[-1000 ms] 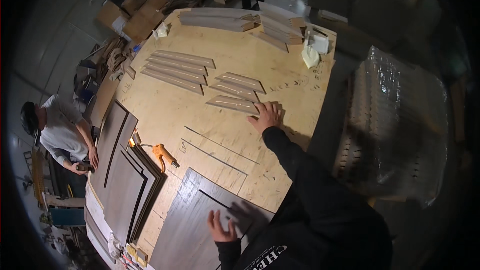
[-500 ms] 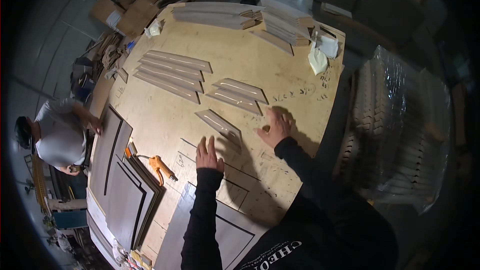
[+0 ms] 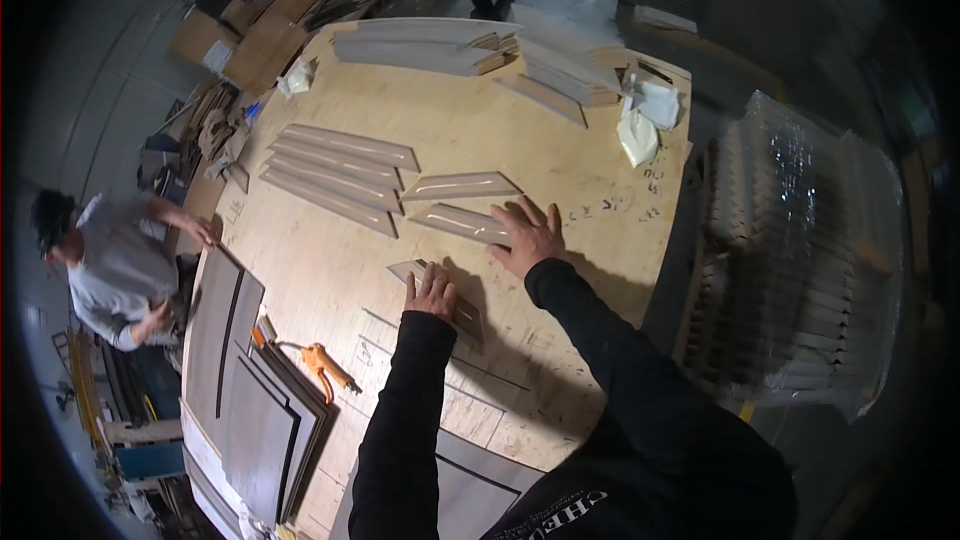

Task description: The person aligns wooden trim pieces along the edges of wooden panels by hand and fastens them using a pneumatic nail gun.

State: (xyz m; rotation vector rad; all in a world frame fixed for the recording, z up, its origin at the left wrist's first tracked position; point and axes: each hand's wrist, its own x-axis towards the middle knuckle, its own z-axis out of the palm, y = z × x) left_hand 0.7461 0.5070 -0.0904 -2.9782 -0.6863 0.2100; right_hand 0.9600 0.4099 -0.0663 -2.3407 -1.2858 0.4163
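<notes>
My left hand [image 3: 432, 294] lies over a short slanted wood strip [image 3: 468, 321], covering its middle. The fingers are spread, and the strip's far left tip shows beyond them. My right hand [image 3: 530, 238] rests at the right end of another slanted strip [image 3: 450, 219], which has a pale bead along it. Its fingers are stretched out and the thumb is apart. Just beyond lies a similar strip [image 3: 465, 185] with its own pale bead, a gap between the two. Several longer beaded strips [image 3: 335, 180] lie side by side to the left.
An orange air blow gun [image 3: 328, 368] lies beside stacked grey-brown panels [image 3: 262, 430]. Strip stacks [image 3: 415, 43] and white bags [image 3: 638, 137] stand along the table's far side. A co-worker [image 3: 125, 260] stands at the left; plastic-wrapped goods [image 3: 790, 260] are at the right.
My right hand has moved left and down onto a strip's end. My left hand has reached forward over the nearest strip. The two middle strips now lie farther apart. The view has shifted slightly.
</notes>
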